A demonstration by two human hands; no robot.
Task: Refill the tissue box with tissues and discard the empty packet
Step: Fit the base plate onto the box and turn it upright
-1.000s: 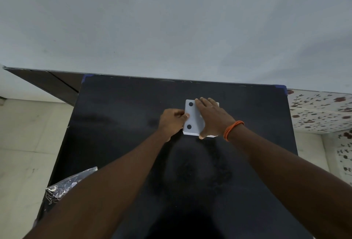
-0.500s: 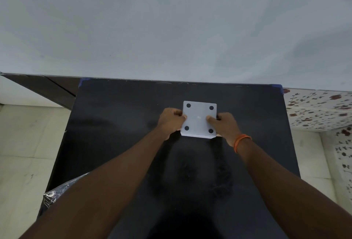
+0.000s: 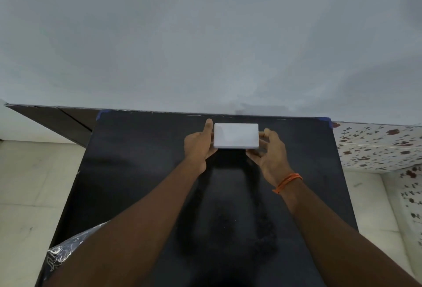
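Note:
A white tissue box (image 3: pixel 236 136) is held above the far middle of the black table (image 3: pixel 141 172), a plain white side facing me. My left hand (image 3: pixel 199 147) grips its left end, thumb up along the edge. My right hand (image 3: pixel 268 154), with an orange band at the wrist, holds its right end with the fingers under and beside it. A crinkled dark plastic packet (image 3: pixel 61 250) with white print lies at the table's near left edge, partly hidden by my left forearm.
The table's far edge stands against a pale grey wall (image 3: pixel 205 35). A dark panel (image 3: pixel 52 120) runs along the wall at the left. Light floor tiles lie on both sides, and a speckled surface (image 3: pixel 376 145) sits at the right.
The box has been turned: its face with four black dots no longer shows, and a plain side faces me. Both hands have lifted it farther toward the wall.

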